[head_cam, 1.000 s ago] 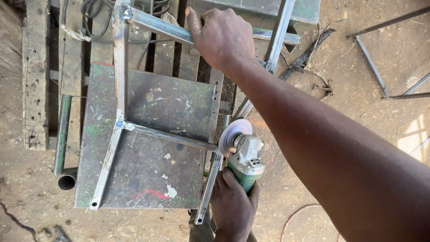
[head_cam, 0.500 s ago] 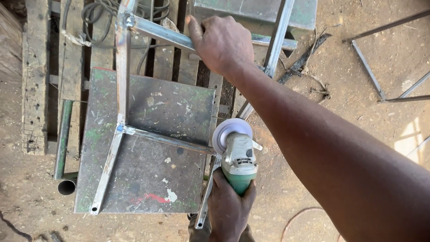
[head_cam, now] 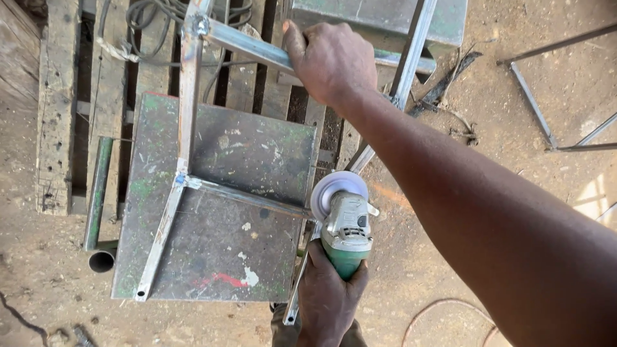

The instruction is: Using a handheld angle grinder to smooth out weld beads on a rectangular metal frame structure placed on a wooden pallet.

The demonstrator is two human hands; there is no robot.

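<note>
Angle grinder, lower centre: compact, rigid, likely heavy; left hand clamped round its green body. Right hand grips steel frame, upper centre.

Light: bright, even daylight across the whole frame, mostly soft shade.
Sun patch: a pale blown-out spot on the dirt floor at the right edge.
Shadows: faint and short (darkest in the gaps between the planks, upper centre).
Glare: mild sheen on the metal frame bars.
Focus: sharp mid-frame; the forearm at lower right looks soft.
Distortion: slight bending toward the edges.
</note>
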